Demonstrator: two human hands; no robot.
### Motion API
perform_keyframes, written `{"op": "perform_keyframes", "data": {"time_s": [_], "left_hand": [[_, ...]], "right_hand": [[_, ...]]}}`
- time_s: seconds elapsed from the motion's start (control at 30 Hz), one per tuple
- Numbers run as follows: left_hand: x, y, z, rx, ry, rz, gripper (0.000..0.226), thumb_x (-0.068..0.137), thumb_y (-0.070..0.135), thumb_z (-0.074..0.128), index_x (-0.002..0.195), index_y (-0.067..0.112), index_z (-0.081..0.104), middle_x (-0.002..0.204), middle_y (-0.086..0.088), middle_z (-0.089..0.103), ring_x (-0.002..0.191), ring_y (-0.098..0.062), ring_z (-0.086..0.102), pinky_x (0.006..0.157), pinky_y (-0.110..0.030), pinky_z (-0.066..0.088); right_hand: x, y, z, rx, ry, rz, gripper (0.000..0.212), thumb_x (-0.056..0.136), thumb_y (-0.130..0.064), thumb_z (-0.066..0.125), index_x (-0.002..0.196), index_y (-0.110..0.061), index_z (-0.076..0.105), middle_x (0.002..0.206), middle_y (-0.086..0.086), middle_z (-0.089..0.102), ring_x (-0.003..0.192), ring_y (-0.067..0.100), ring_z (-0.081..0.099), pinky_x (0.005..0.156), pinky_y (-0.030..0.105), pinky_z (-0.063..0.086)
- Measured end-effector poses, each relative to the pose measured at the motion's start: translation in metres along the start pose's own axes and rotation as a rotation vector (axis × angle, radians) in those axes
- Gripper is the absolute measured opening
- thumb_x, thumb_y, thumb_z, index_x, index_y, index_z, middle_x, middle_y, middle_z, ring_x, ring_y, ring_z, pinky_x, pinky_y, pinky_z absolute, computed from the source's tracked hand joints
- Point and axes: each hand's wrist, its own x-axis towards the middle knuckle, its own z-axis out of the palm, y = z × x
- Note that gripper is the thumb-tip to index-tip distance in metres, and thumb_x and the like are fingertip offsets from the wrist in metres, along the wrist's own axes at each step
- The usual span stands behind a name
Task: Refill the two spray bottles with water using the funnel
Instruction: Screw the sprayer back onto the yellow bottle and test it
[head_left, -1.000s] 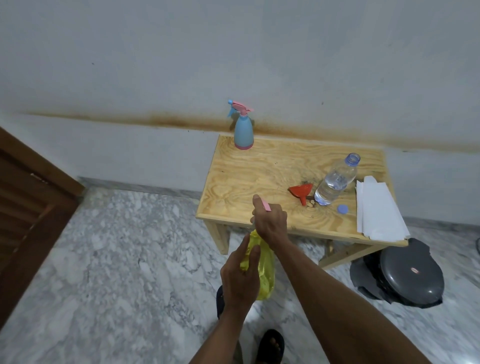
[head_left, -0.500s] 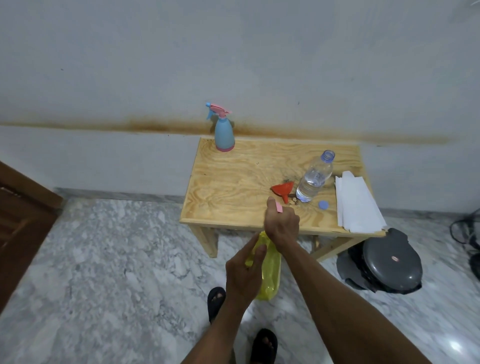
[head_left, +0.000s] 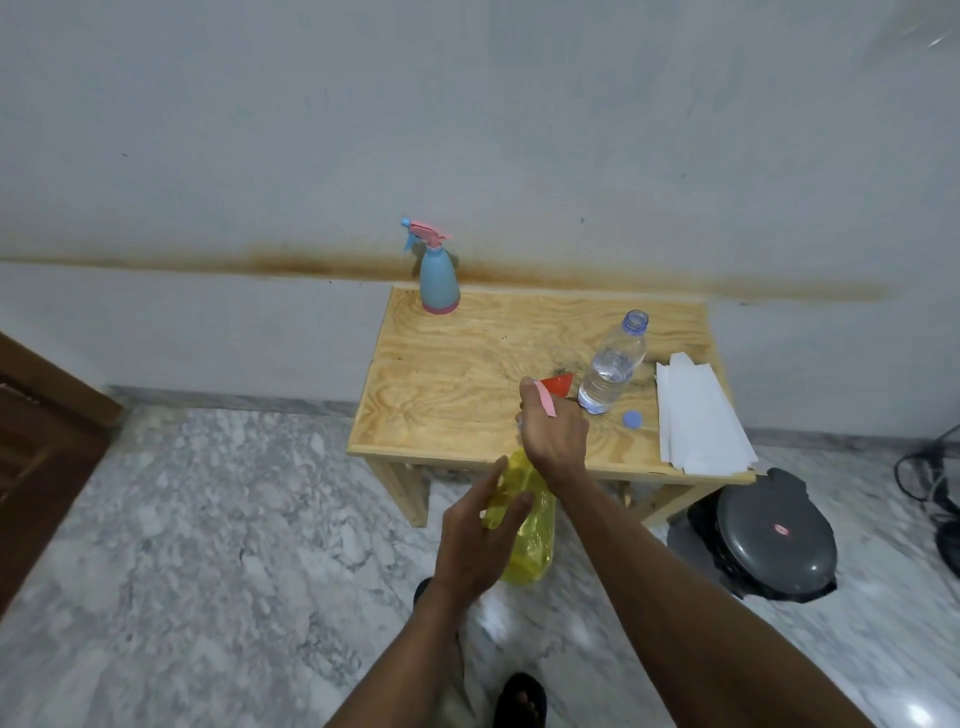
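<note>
Yellow spray bottle (head_left: 530, 535) is hanging in the air just in front of the wooden table (head_left: 441, 395), long axis roughly upright, base toward the floor. Above it, the right hand (head_left: 553, 431) is clamping its fingers on the pink-triggered head. Below, the left hand (head_left: 478, 540) is curling thumb and fingers around the body.

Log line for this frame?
held: yellow spray bottle | right hand: grips spray head | left hand: wraps its body | on table, untouched: red funnel, open water bottle, blue spray bottle
</note>
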Motion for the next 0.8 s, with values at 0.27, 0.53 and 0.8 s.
{"op": "perform_keyframes", "data": {"time_s": [0.27, 0.53, 0.8], "left_hand": [[0.098, 0.02, -0.004, 0.002, 0.09, 0.122, 0.061, 0.082, 0.056, 0.068, 0.132, 0.021, 0.061, 0.115, 0.01, 0.069, 0.106, -0.007, 0.065, 0.088, -0.036, 0.056], [0.235, 0.043, 0.002, 0.066, 0.092, 0.07, 0.076, 0.077, 0.046, 0.075, 0.14, 0.011, 0.053, 0.122, -0.004, 0.061, 0.108, -0.01, 0.055, 0.089, -0.02, 0.042], [0.352, 0.044, 0.015, 0.054, 0.039, 0.042, 0.062, 0.076, 0.024, 0.086, 0.132, 0.009, 0.062, 0.112, -0.008, 0.063, 0.099, -0.017, 0.058, 0.081, -0.009, 0.04]], "right_hand": [[0.061, -0.049, 0.005, 0.098, -0.033, -0.137, 0.041, 0.089, -0.056, 0.059, 0.079, -0.018, 0.069, 0.075, -0.001, 0.068, 0.074, 0.018, 0.062, 0.069, 0.034, 0.046], [0.16, -0.098, 0.022, -0.063, 0.052, -0.268, 0.02, 0.082, -0.034, 0.077, 0.086, -0.015, 0.069, 0.069, -0.005, 0.059, 0.065, 0.014, 0.052, 0.054, 0.014, 0.034], [0.247, -0.118, 0.034, -0.169, 0.058, -0.352, 0.022, 0.079, -0.021, 0.081, 0.099, -0.017, 0.072, 0.085, -0.006, 0.07, 0.077, 0.011, 0.065, 0.065, 0.008, 0.04]]}}
